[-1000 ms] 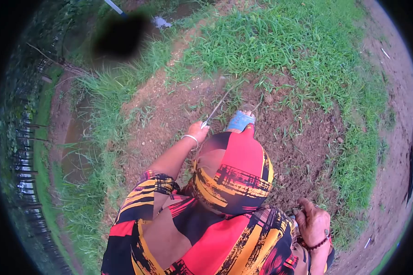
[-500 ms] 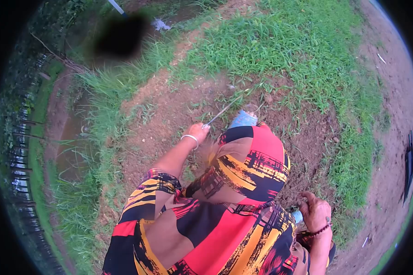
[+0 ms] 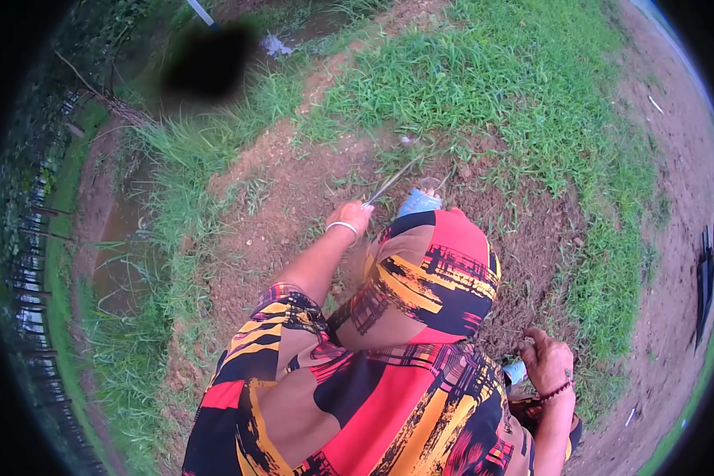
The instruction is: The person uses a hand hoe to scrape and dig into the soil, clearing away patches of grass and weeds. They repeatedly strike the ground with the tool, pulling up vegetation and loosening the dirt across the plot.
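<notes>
My left hand [image 3: 351, 218], with a pale bangle on the wrist, is closed around a long thin grey tool [image 3: 390, 184]. It points up and right, and its tip is by some grass stems. The tool's exact kind is not clear. A blue shoe [image 3: 419, 204] stands on the soil just right of it. At the lower right, my right hand [image 3: 549, 366], with a dark bead bracelet, hangs over the soil beside my leg. Its fingers are loosely bent and apart, and no object shows in them. My other shoe [image 3: 516, 373] partly shows beside it.
Bare brown soil [image 3: 270, 198] surrounds my feet. Dense green grass [image 3: 468, 71] grows ahead and to the right. Muddy water [image 3: 123, 254] lies to the left, beyond tall grass. A dirt path [image 3: 674, 159] runs along the right side.
My left hand has moved slightly up and to the right with the thin tool, whose angle is a little different. My right hand has stayed nearly where it was.
</notes>
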{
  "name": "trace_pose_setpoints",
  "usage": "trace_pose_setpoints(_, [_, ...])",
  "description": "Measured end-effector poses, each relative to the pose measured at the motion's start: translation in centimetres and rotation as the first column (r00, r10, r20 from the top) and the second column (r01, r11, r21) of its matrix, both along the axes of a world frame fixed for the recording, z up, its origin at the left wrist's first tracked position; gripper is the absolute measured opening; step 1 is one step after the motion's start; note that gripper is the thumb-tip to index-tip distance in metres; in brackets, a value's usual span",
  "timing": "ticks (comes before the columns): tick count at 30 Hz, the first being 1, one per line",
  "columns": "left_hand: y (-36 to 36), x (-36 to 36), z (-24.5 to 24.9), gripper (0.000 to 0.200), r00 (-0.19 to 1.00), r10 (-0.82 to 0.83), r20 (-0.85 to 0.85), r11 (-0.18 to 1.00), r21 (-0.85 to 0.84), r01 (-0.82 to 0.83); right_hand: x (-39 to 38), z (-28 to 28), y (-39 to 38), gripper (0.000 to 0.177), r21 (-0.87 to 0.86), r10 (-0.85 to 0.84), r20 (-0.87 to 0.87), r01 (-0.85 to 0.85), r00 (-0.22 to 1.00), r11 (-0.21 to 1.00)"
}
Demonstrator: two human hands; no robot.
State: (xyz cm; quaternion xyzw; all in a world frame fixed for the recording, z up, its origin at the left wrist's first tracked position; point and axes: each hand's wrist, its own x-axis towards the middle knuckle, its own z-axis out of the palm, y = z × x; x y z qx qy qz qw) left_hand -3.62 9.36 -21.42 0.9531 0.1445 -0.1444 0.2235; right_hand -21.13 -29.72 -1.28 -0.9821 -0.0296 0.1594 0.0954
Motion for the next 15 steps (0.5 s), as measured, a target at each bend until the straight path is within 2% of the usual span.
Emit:
trace_pose_setpoints(3, [3.2, -2.5, -0.2, 0.040, 0.998, 0.022, -0.054, 1.000, 0.010, -0.021, -0.4, 0.0, -0.3, 0.027, -0.042, -0.040, -0.059, 0.038, 0.997, 0.998])
trace_pose_setpoints(5, [4.7, -3.8, 1.1, 0.040, 0.983, 0.133, -0.129, 0.987, 0.111, -0.119, -0.5, 0.7, 0.2, 0.026, -0.033, -0.091, -0.107, 0.088, 0.990, 0.996])
trace_pose_setpoints(6, [5.0, -4.0, 1.2, 0.040, 0.982, 0.137, -0.129, 0.986, 0.114, -0.122, -0.5, 0.6, 0.3, 0.026, -0.029, -0.087, -0.107, 0.085, 0.990, 0.996])
trace_pose_setpoints(9, [5.0, -3.8, 0.8, 0.040, 0.990, 0.133, -0.048, 0.986, 0.112, -0.127, -0.4, 0.5, 0.4, 0.026, -0.036, -0.086, -0.138, 0.082, 0.987, 0.996])
trace_pose_setpoints(11, [3.6, -1.7, -0.2, 0.039, 0.981, 0.084, 0.174, 0.991, -0.113, -0.065, -0.4, -0.2, 0.2, 0.026, -0.021, -0.034, -0.091, 0.032, 0.995, 0.999])
trace_pose_setpoints(13, [0.7, 0.8, 1.6, 0.042, 0.967, 0.029, 0.254, 0.986, -0.168, 0.015, -0.2, -0.4, 0.1, 0.026, -0.030, -0.029, -0.098, 0.026, 0.995, 0.999])
trace_pose_setpoints(15, [-1.9, 2.9, 0.8, 0.042, 0.971, 0.044, 0.236, 0.984, -0.178, -0.001, 0.2, -0.3, 0.3, 0.026, -0.035, -0.023, -0.103, 0.019, 0.994, 0.999])
